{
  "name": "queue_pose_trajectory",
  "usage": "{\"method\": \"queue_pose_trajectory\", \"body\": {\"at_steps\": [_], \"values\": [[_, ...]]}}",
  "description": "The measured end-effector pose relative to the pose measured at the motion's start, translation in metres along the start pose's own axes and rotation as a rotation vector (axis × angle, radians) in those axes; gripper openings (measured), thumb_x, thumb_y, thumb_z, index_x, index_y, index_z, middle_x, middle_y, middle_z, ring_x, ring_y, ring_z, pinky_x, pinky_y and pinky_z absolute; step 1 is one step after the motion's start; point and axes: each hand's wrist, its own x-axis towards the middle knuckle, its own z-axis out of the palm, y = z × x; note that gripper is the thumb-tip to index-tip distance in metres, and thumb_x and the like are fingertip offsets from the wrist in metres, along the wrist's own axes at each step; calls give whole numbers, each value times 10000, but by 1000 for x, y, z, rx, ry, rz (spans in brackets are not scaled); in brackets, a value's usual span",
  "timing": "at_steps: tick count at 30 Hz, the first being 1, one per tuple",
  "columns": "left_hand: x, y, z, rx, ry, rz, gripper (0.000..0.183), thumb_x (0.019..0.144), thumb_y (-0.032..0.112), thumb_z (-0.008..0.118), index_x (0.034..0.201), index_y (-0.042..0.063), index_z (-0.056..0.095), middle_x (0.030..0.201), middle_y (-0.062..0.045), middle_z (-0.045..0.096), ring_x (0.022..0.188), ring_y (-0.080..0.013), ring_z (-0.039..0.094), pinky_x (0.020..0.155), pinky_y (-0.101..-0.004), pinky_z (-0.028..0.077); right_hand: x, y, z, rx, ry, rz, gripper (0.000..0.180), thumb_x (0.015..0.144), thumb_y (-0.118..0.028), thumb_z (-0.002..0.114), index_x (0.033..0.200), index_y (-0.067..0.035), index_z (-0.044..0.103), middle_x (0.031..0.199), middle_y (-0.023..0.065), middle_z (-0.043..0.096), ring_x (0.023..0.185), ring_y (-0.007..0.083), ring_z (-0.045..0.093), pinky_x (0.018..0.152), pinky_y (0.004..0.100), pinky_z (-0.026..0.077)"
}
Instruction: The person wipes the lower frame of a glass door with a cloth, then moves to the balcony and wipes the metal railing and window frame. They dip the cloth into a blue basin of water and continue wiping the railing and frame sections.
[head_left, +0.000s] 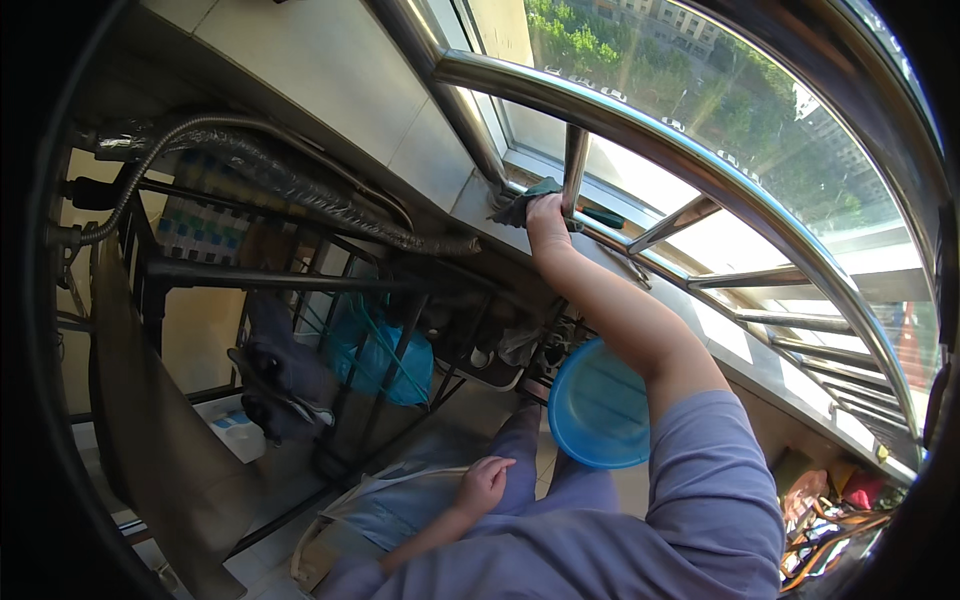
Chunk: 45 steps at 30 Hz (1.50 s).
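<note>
My right hand (547, 221) grips a dark grey-green cloth (521, 208) against the bottom rail of a shiny metal window railing (576, 161), close to an upright bar. Part of the cloth hangs over the tiled sill on the left, and the fingers are partly hidden. A dark green object (602, 217) lies just beyond the bar, too small to name. My left hand (484, 484) rests low by my thigh, its fingers loosely curled and nothing visible in them. Below my right forearm is a round blue plastic basin (600, 409), its right side covered by my arm.
Left of me stands a black metal frame (285, 276) with dark clothing (289, 382) and a blue plastic bag (394, 360) about it. A foil-wrapped pipe (315, 187) runs under the tiled ledge (337, 90). Metal pliers-like tools (634, 268) lie on the sill.
</note>
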Motion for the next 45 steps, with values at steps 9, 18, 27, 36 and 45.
{"method": "queue_pose_trajectory", "body": {"at_steps": [9,18,27,36,45], "values": [[-14,-5,0,-20,-7,-39,188,863,7,605,1006,49,719,971,-143,703,913,-338,673,793,-404,546,28,4,-6,619,152,121,252,922,-190,504,1071,-17,610,863,72,601,779,261,599,710,428,465],[-29,-12,4,1,-40,10,191,880,1,601,1023,47,719,974,-134,703,836,-302,686,735,-357,551,12,10,-9,158,188,58,230,924,-200,488,1039,-34,599,858,113,589,803,271,600,691,429,464],[-17,5,-2,-5,13,-53,189,869,8,601,1016,40,714,990,-148,701,908,-341,672,813,-399,543,-23,22,-5,-113,266,-98,302,955,-215,444,1154,-41,590,881,87,571,789,245,569,726,419,445],[-23,-2,8,-17,-18,-50,181,873,12,600,1012,42,712,976,-149,702,923,-343,666,817,-411,538,27,-1,1,579,155,141,354,974,-218,430,1219,-27,600,947,130,602,827,260,579,710,420,443],[-23,12,-6,47,3,67,165,882,35,600,1009,38,706,966,-143,701,911,-343,664,803,-410,536,-62,81,-44,-70,15,-476,386,897,-205,520,1209,-13,641,1182,168,617,1117,294,584,926,405,453]]}}
